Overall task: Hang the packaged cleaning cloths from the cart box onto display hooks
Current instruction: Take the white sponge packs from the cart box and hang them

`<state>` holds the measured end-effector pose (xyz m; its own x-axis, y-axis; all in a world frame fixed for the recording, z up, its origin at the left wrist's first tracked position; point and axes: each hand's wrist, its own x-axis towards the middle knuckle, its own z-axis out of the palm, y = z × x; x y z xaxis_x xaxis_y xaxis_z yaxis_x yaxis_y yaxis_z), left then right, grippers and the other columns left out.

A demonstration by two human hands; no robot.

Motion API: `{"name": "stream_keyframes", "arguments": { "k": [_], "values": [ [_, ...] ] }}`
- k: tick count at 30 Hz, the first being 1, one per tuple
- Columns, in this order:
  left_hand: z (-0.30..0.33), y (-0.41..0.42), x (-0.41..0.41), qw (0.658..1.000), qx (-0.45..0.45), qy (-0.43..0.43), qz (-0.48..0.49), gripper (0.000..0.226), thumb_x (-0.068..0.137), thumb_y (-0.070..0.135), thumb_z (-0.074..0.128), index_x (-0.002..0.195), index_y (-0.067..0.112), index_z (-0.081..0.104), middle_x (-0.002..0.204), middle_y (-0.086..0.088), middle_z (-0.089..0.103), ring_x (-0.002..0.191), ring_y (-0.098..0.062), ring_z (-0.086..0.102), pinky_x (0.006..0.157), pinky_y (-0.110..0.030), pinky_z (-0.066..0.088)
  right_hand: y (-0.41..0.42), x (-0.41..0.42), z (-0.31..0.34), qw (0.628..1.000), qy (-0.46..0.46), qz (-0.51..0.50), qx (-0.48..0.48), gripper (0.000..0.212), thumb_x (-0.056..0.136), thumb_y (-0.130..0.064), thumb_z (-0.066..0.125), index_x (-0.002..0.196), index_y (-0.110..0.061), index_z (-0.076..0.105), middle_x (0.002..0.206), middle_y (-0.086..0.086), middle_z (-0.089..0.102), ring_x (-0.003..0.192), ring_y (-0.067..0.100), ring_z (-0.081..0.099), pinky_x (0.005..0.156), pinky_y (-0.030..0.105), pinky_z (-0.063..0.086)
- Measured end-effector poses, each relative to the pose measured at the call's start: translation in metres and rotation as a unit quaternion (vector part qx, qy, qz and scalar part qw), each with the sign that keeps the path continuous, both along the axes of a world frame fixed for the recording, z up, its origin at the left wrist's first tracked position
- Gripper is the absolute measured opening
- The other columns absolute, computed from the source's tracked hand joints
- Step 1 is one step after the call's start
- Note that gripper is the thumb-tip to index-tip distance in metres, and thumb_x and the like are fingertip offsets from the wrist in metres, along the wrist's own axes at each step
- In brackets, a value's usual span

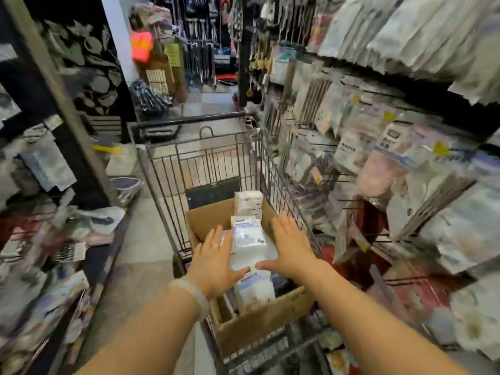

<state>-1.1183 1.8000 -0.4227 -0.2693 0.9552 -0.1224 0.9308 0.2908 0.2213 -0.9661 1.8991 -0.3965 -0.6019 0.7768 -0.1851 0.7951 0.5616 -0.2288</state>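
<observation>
At nine o'clock from the cart, a low shelf (pixel 54 239) of blurred packaged goods runs along the aisle floor. Moving right, my left hand (pixel 216 262) reaches into the cardboard box (pixel 259 320) with fingers straight and spread; a pale bracelet (pixel 190 293) sits on that wrist. The palm lies against the nine o'clock side of a stack of packaged cleaning cloths (pixel 249 239), white packs with blue print standing in a row down the box. I cannot tell whether the thumb presses the stack or only touches it. The box sits inside a wire cart (pixel 205 163), toward its six o'clock end. My right hand (pixel 290 249) is likewise flat and open at the three o'clock side of the stack, thumb pointing toward the left hand, gripping nothing. Farther right, display hooks (pixel 332 180) jut from the rack, crowded with hanging packets.
</observation>
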Motion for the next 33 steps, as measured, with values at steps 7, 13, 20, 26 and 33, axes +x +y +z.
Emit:
{"name": "stream_keyframes", "arguments": {
  "k": [7, 13, 20, 26, 33],
  "values": [
    [-0.075, 0.06, -0.02, 0.992, -0.05, -0.112, 0.0, 0.112, 0.077, 0.059, 0.062, 0.149, 0.013, -0.011, 0.158, -0.007, -0.001, 0.145, -0.024, 0.007, 0.116, -0.033, 0.016, 0.06, -0.024, -0.086, 0.989, -0.028, -0.035, -0.138, 0.122, 0.071, -0.058, 0.069, 0.148, -0.015, -0.016, 0.158, 0.006, -0.02, 0.146, 0.024, -0.013, 0.119, 0.046, 0.003],
    [-0.135, 0.088, -0.031, 0.962, -0.096, -0.252, 0.031, 0.119, 0.073, 0.04, 0.076, 0.148, 0.018, -0.013, 0.156, -0.008, 0.016, 0.14, -0.027, 0.025, 0.107, -0.041, 0.035, 0.084, -0.037, -0.148, 0.963, 0.007, -0.052, -0.264, 0.129, 0.071, -0.044, 0.078, 0.146, -0.016, -0.023, 0.158, 0.01, 0.017, 0.139, 0.031, 0.031, 0.107, 0.045, 0.037],
    [-0.173, 0.099, -0.033, 0.918, -0.048, -0.378, 0.114, 0.11, 0.061, 0.014, 0.084, 0.146, 0.022, 0.014, 0.134, -0.008, 0.044, 0.125, -0.028, 0.043, 0.095, -0.042, 0.046, 0.08, -0.044, -0.184, 0.908, 0.122, -0.13, -0.379, 0.128, 0.073, -0.017, 0.08, 0.145, -0.021, -0.026, 0.15, 0.008, 0.033, 0.128, 0.027, 0.045, 0.095, 0.035, 0.047],
    [-0.162, 0.117, -0.043, 0.835, 0.015, -0.503, 0.222, 0.089, 0.069, 0.015, 0.082, 0.139, 0.014, 0.026, 0.118, -0.002, 0.056, 0.105, -0.019, 0.056, 0.086, -0.033, 0.048, 0.09, -0.041, -0.177, 0.912, 0.141, -0.182, -0.339, 0.102, 0.074, -0.022, 0.079, 0.149, -0.016, 0.011, 0.148, 0.004, 0.038, 0.123, 0.02, 0.047, 0.084, 0.022, 0.04],
    [-0.115, 0.143, -0.062, 0.752, 0.068, -0.602, 0.26, 0.071, 0.068, 0.011, 0.082, 0.128, 0.001, 0.046, 0.12, -0.009, 0.063, 0.101, -0.025, 0.065, 0.075, -0.031, 0.058, 0.104, -0.038, -0.142, 0.818, 0.344, -0.261, -0.381, 0.037, 0.072, -0.015, 0.079, 0.097, -0.031, 0.057, 0.11, 0.001, 0.068, 0.083, 0.006, 0.067, 0.062, 0.02, 0.055]
  ]
}}
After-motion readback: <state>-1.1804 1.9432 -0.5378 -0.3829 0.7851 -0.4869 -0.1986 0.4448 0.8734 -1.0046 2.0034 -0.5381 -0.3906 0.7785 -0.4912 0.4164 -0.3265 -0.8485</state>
